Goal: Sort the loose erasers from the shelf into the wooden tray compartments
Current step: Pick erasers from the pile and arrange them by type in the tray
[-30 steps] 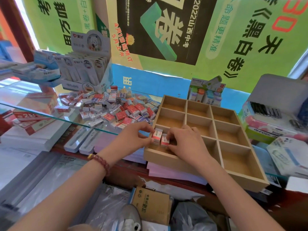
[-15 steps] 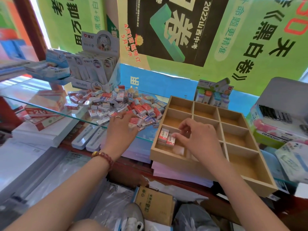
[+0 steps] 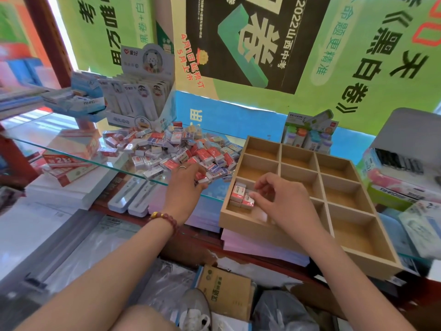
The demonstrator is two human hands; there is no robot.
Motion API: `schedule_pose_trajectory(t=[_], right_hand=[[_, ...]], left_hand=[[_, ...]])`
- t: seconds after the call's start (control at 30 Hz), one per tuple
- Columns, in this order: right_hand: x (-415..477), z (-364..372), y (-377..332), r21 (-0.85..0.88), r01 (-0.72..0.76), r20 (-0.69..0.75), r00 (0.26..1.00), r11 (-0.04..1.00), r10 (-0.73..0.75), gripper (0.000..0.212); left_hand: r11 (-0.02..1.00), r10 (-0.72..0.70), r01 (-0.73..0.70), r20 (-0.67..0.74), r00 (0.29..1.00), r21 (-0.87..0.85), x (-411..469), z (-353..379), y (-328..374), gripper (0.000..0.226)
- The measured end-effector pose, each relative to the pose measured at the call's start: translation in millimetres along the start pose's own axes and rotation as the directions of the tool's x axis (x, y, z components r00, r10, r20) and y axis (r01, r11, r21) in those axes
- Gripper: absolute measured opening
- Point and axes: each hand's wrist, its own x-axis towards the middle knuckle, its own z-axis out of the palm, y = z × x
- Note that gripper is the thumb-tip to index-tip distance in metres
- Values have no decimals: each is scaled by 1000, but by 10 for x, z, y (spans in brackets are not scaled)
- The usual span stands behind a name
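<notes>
Pinching red-white eraser (image 3: pixel 248 199) in wooden tray (image 3: pixel 262 230) with right hand (image 3: pixel 284 204) fingers (image 3: pixel 259 187); left hand (image 3: pixel 185 187) fingers (image 3: pixel 196 172) in pile (image 3: pixel 171 149), grip unclear; poster (image 3: pixel 250 39): "2022".

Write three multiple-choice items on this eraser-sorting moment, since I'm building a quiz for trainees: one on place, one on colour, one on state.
1. Where in the wooden tray do erasers lie? A near-left compartment; B far-right compartment; C centre compartment.
2. The bracelet beads are mostly: A blue; B dark red; C white.
3. The tray's right column is: A empty; B full of erasers; C lidded.
Answers: 1 A, the boxed erasers stand by the near-left corner. 2 B, dark red beads circle the left wrist. 3 A, bare wood shows in all three compartments.
</notes>
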Motion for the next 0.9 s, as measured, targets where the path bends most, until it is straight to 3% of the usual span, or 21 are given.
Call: schedule_pose_trajectory(t=[0.1,0.23,0.43,0.53,0.6,0.73,0.9], right_hand=[[-3,7,16,24,6,4,1000,1000,-6,13],[-16,26,25,58,14,2,1000,998,-14,11],[-25,9,33,77,43,-24,999,996,-41,8],[-30,-18,41,133,55,-75,996,990,-45,19],[-34,-43,29,177,124,-127,987,976,-102,37],[-42,-54,-16,82,294,-160,947,952,-278,72],[-76,-65,-34,76,283,-135,953,956,-272,63]], left_hand=[[997,-4,3,-13,1000,-76,21,36,-38,24],[997,81,-81,-35,996,-1,-3,113,-114,24],[987,-26,10,-97,995,-159,-23,29,-110,23],[977,-30,-12,-193,981,-212,16,-147,171,29],[967,40,-72,-135,990,-243,59,-291,451,30],[898,170,-82,170,971,-432,-82,-350,907,19],[868,183,-63,199,963,-493,-160,-278,958,7]])
